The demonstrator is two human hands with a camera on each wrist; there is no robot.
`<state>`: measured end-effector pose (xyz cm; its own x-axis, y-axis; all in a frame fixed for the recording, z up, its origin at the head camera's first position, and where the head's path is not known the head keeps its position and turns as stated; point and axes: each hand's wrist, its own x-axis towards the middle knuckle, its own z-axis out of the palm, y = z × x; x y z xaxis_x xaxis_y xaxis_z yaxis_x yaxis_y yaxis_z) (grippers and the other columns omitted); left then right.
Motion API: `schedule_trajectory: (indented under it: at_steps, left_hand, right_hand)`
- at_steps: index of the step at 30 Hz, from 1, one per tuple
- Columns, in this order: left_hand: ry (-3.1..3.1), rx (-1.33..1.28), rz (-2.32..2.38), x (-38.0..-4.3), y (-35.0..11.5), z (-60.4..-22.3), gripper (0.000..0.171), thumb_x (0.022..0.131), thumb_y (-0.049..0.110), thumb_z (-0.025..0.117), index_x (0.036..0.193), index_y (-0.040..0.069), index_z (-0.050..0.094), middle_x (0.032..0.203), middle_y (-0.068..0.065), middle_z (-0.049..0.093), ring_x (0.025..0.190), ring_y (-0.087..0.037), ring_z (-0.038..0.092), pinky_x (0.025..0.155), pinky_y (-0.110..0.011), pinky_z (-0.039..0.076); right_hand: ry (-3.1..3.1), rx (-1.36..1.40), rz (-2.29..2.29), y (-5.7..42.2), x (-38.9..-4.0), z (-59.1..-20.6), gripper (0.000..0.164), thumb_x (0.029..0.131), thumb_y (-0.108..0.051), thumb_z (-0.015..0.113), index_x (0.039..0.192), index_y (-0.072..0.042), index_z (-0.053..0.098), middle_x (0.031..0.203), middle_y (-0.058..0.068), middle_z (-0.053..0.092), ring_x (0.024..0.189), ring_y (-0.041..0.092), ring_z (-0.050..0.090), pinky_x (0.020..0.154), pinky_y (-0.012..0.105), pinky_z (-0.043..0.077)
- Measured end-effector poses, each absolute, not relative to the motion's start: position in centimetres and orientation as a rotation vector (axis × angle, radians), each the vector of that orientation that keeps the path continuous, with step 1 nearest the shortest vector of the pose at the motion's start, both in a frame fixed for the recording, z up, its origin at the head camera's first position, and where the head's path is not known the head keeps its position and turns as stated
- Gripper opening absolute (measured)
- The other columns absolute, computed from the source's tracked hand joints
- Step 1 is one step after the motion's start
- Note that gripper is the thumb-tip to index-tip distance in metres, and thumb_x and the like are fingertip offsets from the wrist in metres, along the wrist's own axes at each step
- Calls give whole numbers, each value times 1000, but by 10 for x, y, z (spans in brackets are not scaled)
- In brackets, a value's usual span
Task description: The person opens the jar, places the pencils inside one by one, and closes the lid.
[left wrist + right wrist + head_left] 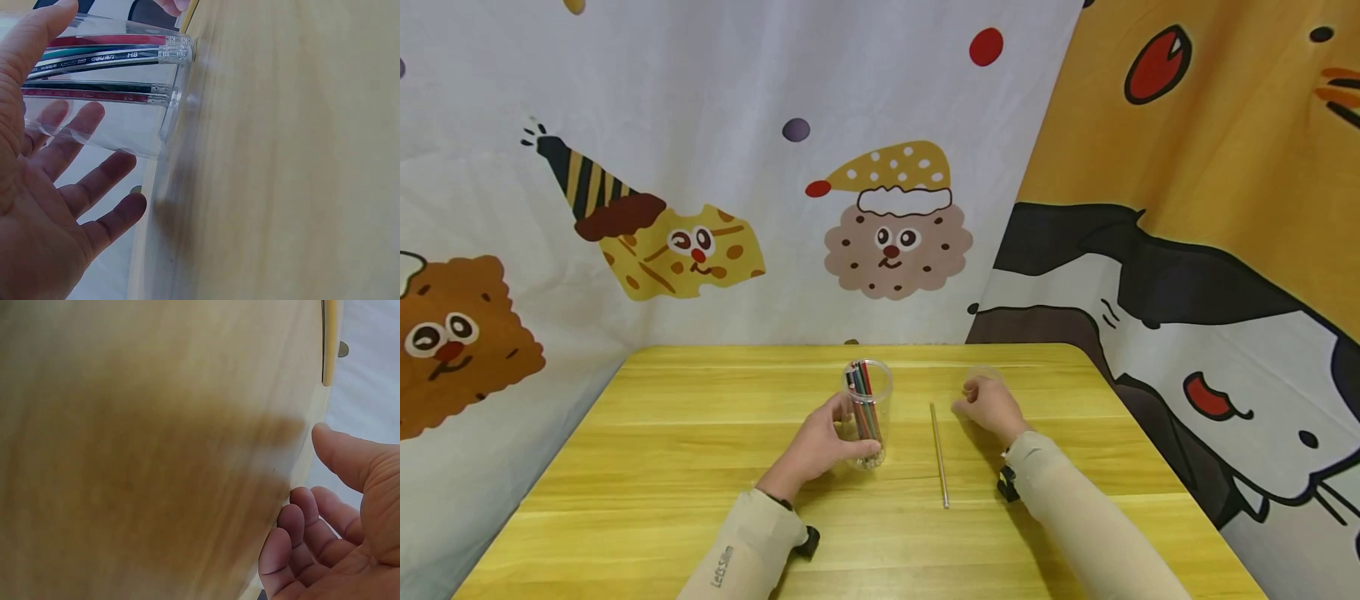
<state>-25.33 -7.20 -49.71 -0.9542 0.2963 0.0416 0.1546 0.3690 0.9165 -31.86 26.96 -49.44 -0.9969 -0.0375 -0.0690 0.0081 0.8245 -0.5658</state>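
A clear, cylindrical plastic cup (886, 408) stands upright on the table, holding several pencils (106, 59) in dark, red and green colours. Around its left side my left hand (816, 442) grips it, thumb at the front and fingers behind; two fingers show through the clear wall in the left wrist view. My right hand (992, 406) is low over the table, right of the cup, its fingers loosely bent and the thumb apart, with nothing visible between them. Just beyond that hand lies a faint, clear round disc (982, 370), partly hidden by it.
A thin gold-coloured stick (939, 456) lies on the table between the hands. The yellow wood-grain table (700, 500) reaches back to a cartoon-printed curtain (760, 75), which also hangs along the right side.
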Motion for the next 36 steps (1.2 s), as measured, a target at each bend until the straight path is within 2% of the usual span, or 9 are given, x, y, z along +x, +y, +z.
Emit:
schedule_trajectory:
  at_steps: [8,16,30,36]
  left_hand:
    - [2491,408,1645,-255,-72,-498,74,83,38,95,146,36,56,129,0,67,129,-28,59,102,-55,54]
    - [2496,413,1637,-255,-72,-498,70,82,40,95,142,36,58,124,1,67,123,-25,59,99,-52,54]
    - [2490,427,1641,-254,-72,-497,62,84,39,94,135,36,60,131,0,65,129,-27,58,102,-55,53]
    - [2487,424,1645,-254,-73,-498,66,83,39,94,139,37,59,130,0,66,128,-27,58,101,-54,54]
  right_hand:
    - [2901,-23,-900,269,-320,-495,56,99,-29,79,143,1,63,122,14,70,103,25,67,90,46,57]
    - [2883,-14,-865,265,-319,-496,60,97,-33,81,144,0,62,119,11,70,102,24,66,91,46,56]
    - [2876,-38,-851,261,-313,-492,57,99,-32,79,143,0,63,121,13,71,104,26,68,92,48,57]
    - [2857,-106,-862,258,-310,-490,54,100,-33,78,140,0,64,121,13,71,104,25,68,92,48,58]
